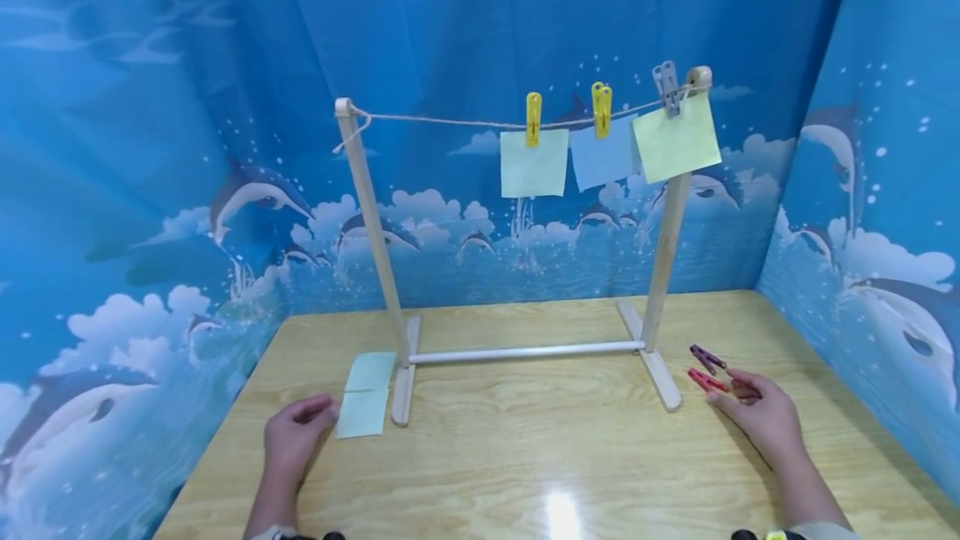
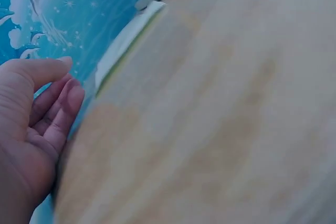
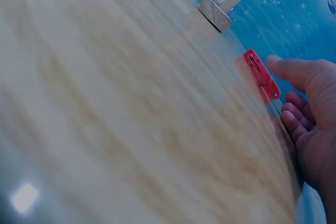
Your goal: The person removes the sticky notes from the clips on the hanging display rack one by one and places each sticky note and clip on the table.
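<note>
At the lower left of the frame my left hand point(image 1: 298, 432) rests on the counter point(image 1: 480, 457), its fingers loosely bent, thumb and fingertips apart, holding nothing. Just right of it lie two pale green sheets point(image 1: 363, 417), one above the other; whether their edges overlap or only meet, I cannot tell.

Across the middle, a wooden stand point(image 1: 375, 232) carries a string point(image 1: 442, 120). Toward the upper right hang a pale green note point(image 1: 534, 169) under a yellow clip point(image 1: 533, 119), a blue note point(image 1: 603, 158) under a second yellow clip point(image 1: 602, 111), and a yellow-green note point(image 1: 677, 144) under a grey clip point(image 1: 667, 88).

At the lower right, a dark purple clip point(image 1: 707, 357) lies above a red clip point(image 1: 708, 380). My right hand point(image 1: 768, 422) is beside the red one, thumb and fingers parted, pinching nothing.

I judge the step to be fetching paper and clip for the fourth place on the string. The next move probably calls for lifting one sheet's edge with my left fingertips and pinching the red clip with my right.

I can read no brand, label or writing anywhere.
</note>
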